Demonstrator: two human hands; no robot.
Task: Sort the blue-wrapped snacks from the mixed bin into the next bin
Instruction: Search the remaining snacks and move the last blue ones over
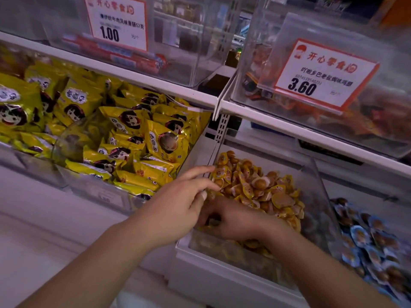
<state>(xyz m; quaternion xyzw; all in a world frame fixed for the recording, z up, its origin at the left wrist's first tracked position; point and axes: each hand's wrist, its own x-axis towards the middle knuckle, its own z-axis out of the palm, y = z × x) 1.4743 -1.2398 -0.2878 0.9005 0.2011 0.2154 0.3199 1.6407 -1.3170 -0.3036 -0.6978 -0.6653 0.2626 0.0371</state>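
The mixed bin (224, 254) is a clear tub in a white shelf, heaped with small yellow-wrapped snacks (262, 187). I see no blue wrapper among them in this view. The bin to its right holds blue-wrapped snacks (367, 236). My left hand (184, 203) reaches over the mixed bin's left edge, fingers stretched out and touching the yellow snacks there. My right hand (233, 221) lies low in the front left of the same bin with its fingers curled down into the pile. What those fingers hold is hidden.
A larger bin of yellow snack bags (124, 138) lies to the left. Above, a white shelf edge (155, 78) carries clear bins with price tags 1.00 (115, 23) and 3.60 (320, 76), overhanging the lower bins.
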